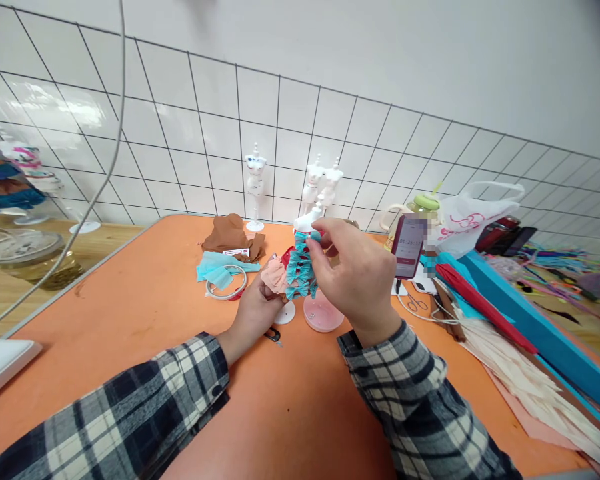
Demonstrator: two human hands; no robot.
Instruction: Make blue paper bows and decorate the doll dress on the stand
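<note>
A small white mannequin [307, 223] wrapped in teal ruffled fabric [300, 272] leans over the orange table [155, 313], with peach fabric [275, 273] at its lower left. My left hand [253, 313] is closed around the peach fabric and the mannequin's lower part. My right hand [353, 270] pinches the teal fabric near the mannequin's top. The mannequin's round white base [285, 312] shows just below my left hand.
A pink round dish [323, 315] sits beside the base. Brown and teal fabric scraps [229, 248] and a ring [226, 283] lie behind. Three bare mannequins [255, 180] stand by the tiled wall. A phone [409, 245], plastic bag [467, 217], scissors [416, 303] and paper strips [520, 373] lie right.
</note>
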